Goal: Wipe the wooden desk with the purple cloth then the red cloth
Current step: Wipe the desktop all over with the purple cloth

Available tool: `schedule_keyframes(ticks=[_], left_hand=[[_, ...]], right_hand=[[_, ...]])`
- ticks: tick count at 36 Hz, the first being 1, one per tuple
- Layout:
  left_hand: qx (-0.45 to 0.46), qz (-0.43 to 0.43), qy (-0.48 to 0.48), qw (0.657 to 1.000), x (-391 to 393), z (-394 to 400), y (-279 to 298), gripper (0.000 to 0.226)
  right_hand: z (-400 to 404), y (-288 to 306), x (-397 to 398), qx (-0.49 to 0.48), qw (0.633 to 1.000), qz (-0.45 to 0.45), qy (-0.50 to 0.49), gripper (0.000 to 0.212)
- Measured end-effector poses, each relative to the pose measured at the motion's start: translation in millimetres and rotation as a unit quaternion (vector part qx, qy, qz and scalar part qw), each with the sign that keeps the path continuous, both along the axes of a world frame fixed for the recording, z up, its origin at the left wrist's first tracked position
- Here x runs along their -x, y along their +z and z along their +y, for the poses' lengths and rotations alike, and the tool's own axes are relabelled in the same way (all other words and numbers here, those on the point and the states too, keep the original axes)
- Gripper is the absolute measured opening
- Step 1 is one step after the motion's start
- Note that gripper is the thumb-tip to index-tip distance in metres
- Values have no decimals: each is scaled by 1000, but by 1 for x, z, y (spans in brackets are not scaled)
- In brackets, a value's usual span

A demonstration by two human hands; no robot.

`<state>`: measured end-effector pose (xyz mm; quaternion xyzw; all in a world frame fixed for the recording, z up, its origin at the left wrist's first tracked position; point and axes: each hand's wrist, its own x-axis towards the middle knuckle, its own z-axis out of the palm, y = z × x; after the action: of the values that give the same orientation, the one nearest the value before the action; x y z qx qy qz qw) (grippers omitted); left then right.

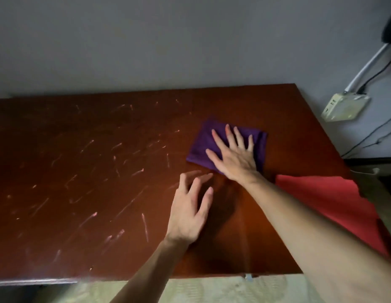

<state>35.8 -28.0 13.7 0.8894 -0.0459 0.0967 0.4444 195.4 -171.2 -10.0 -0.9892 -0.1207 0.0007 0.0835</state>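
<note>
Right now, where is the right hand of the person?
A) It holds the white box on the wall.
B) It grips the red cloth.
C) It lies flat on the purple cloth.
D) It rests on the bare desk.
C: the right hand lies with straight, spread fingers on the purple cloth, while the red cloth lies untouched at the right edge of the desk.

Reddish-brown worktop [102, 171] streaked with pale pinkish scratches; plain purple cloth [203, 145]; plain red cloth [334, 200]; grey wall [146, 40].
</note>
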Motion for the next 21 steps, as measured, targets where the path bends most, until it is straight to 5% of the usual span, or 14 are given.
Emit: schedule_keyframes(ticks=[4,9,12,21], left_hand=[[-62,-40,-47,996,36,56,7,25],[-256,-12,-35,966,82,149,-8,36],[-300,8,-32,954,90,184,-7,41],[-304,42,-42,951,92,229,-13,50]], right_hand=[[27,-5,96,5,1000,9,26,79],[68,-11,207,-27,997,-32,70,70],[85,-11,250,-22,991,-36,125,69],[75,5,175,50,956,15,290,70]])
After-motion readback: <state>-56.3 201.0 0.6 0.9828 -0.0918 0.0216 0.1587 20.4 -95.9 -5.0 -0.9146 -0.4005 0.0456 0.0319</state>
